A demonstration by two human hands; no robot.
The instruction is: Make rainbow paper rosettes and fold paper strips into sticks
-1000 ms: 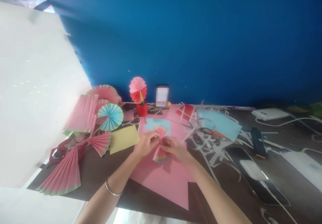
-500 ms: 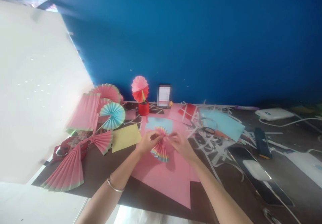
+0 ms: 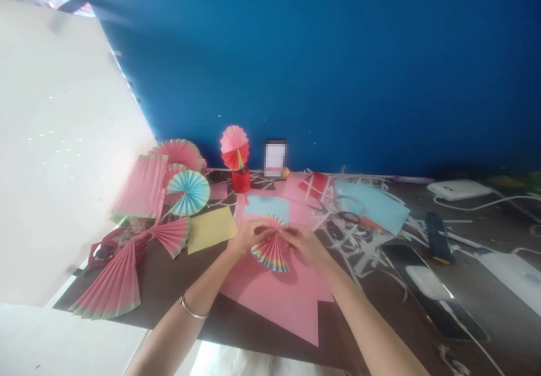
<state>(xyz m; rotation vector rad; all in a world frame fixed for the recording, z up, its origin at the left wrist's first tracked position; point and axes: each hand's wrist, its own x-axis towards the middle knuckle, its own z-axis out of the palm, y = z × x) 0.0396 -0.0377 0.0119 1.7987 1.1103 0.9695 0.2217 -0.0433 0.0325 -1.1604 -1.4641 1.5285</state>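
Pleated paper fan point(image 3: 273, 252) in two hands. The fan is pink, folded in narrow, even ridges that radiate from a gathered middle. Its lower part, nearest the wearer, is spread into a broad wedge; the hem is zigzag and banded with yellow, pale and bluish tones, though blur hides the exact order of the stripes. A smaller pleated part shows beyond the fingers, on the far side of the gathered middle, its edge touched with yellow and orange. The middle itself is largely covered, so any fastening there cannot be made out.

The left hand point(image 3: 249, 237) has its fingers closed narrowly on the fan's left side at the gather; the fingers of the right hand point(image 3: 306, 243) pinch it from the right, close to those of the left. The fan is held over the pink sheets point(image 3: 279, 308) on the dark worktop point(image 3: 169, 274), with a light-blue sheet point(image 3: 266, 207) just beyond it. Whether the hem touches the paper beneath cannot be told.

To the left lie a yellow sheet point(image 3: 212, 229), a blue pleated rosette point(image 3: 189, 193) and a larger pink fan edged in pale green point(image 3: 110, 286); to the right, tangled white paper strips point(image 3: 367, 257).
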